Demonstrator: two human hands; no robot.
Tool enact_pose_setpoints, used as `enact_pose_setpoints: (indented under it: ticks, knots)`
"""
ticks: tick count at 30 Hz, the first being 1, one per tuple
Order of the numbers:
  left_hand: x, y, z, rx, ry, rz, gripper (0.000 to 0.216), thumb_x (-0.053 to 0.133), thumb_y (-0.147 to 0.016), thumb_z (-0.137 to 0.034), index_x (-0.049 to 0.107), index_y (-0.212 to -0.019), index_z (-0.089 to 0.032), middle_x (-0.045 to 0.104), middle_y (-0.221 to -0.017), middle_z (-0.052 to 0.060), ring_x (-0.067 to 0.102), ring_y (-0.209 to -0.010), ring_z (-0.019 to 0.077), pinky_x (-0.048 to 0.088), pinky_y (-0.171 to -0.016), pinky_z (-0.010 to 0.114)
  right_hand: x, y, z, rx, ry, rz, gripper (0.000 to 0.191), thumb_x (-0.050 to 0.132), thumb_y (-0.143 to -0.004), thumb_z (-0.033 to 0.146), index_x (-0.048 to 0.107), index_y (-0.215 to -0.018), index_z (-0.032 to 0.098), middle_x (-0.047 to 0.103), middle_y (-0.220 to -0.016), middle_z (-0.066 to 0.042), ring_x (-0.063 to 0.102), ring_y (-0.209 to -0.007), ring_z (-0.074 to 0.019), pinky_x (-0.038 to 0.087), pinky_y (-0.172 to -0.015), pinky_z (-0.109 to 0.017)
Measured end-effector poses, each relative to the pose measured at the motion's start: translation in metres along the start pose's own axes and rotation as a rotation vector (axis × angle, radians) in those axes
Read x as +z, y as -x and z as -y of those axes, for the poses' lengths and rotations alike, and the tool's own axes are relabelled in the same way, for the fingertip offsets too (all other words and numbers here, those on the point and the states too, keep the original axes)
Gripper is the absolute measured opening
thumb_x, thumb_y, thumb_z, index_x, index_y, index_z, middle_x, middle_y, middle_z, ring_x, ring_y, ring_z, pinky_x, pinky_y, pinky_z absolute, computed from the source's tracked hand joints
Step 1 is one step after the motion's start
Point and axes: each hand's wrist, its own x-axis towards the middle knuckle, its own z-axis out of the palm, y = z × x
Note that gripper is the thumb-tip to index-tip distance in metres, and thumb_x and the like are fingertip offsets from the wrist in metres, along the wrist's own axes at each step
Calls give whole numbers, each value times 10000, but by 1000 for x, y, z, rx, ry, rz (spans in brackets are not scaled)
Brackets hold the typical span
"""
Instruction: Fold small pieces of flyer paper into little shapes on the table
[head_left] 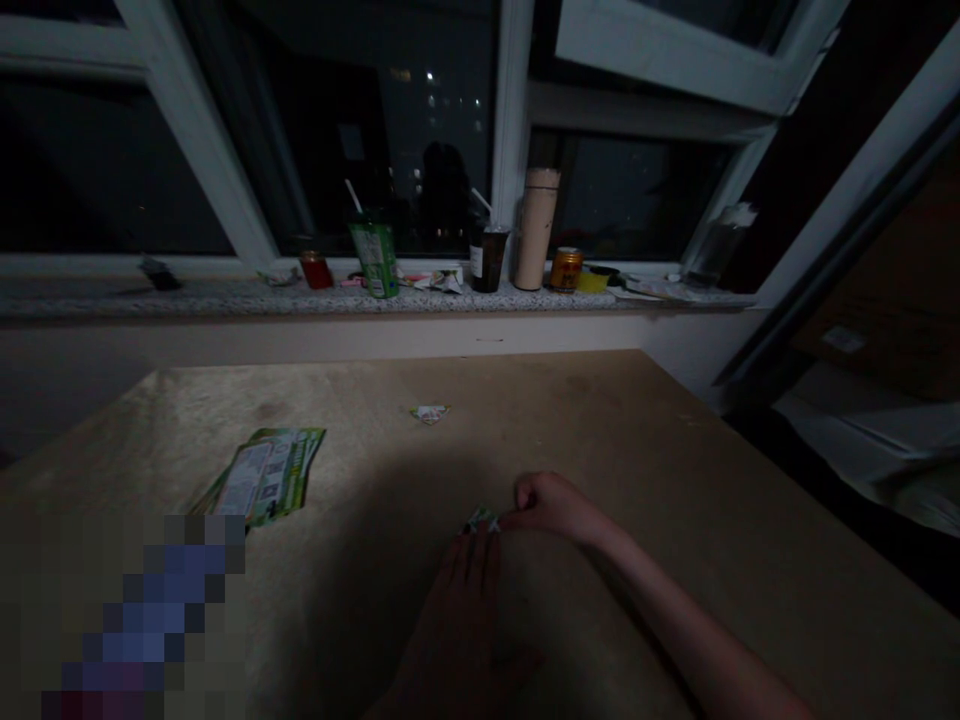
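A small folded piece of green and white printed paper [480, 519] lies on the brown table in front of me. My left hand [466, 590] rests flat on its near part, fingers stretched out and covering much of it. From the right, my right hand [551, 503] meets the paper's right corner with the thumb side; its other fingers are curled in. Dim light hides exactly how the thumb and forefinger grip that corner. Farther off on the table sits a small paper triangle [430, 413], apart from both hands.
Green printed packets or leaflets [281, 475] are stacked at the left of the table [600, 430]. Beyond its far edge, a granite windowsill [442, 302] carries a green cup [375, 258], a dark drink cup [489, 260], a tall flask [537, 230] and a gold can [566, 270]. A pixelated patch covers the lower left.
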Motion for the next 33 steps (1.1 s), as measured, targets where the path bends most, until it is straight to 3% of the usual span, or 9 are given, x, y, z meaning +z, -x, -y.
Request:
enact_pose_setpoints:
  ticks: [6,12,16,23,28,33]
  knots:
    - [-5,-3,-6,-64,-25,30,958,654,-705,-545,279,-1429,-44,256,-1480,200,244,-1341,380,265,-1080,499,-15,-8,3,64,-87,322,361,659,-715,430,582,-487,161,486,-391,51,447,-398,-78,303,-441,-202]
    - [-8,-6,-6,-95,-66,48,937,583,-734,-626,308,-1427,-58,273,-1478,191,277,-1324,391,267,-1072,513,-17,-26,3,78,-117,498,343,706,-678,396,583,-473,150,513,-378,51,423,-338,-65,301,-391,-188]
    - [-7,-5,2,-55,-67,28,928,579,-735,-646,312,-1428,-90,284,-1479,174,254,-1334,388,225,-1084,538,-15,-30,0,67,-122,526,346,712,-680,399,594,-477,145,515,-371,49,433,-339,-64,305,-392,-183]
    - [-7,-3,11,70,32,67,983,603,-768,-554,121,-1463,-54,95,-1518,206,98,-1380,355,244,-1088,506,-13,-23,-14,-81,-241,500,290,673,-726,340,624,-534,129,545,-426,48,458,-373,-50,314,-398,-161]
    - [-9,-4,11,63,49,115,998,615,-758,-548,123,-1461,-39,63,-1515,221,69,-1381,359,222,-1091,517,-17,-23,-13,-89,-280,569,268,674,-721,340,641,-564,125,540,-433,57,394,-326,-33,272,-344,-155]
    - [-13,-6,8,14,75,119,1021,656,-721,-514,116,-1470,-80,84,-1520,197,114,-1377,354,252,-1083,506,-15,-23,-5,1,-213,525,298,691,-715,352,617,-530,130,523,-397,70,395,-302,-30,277,-330,-153]
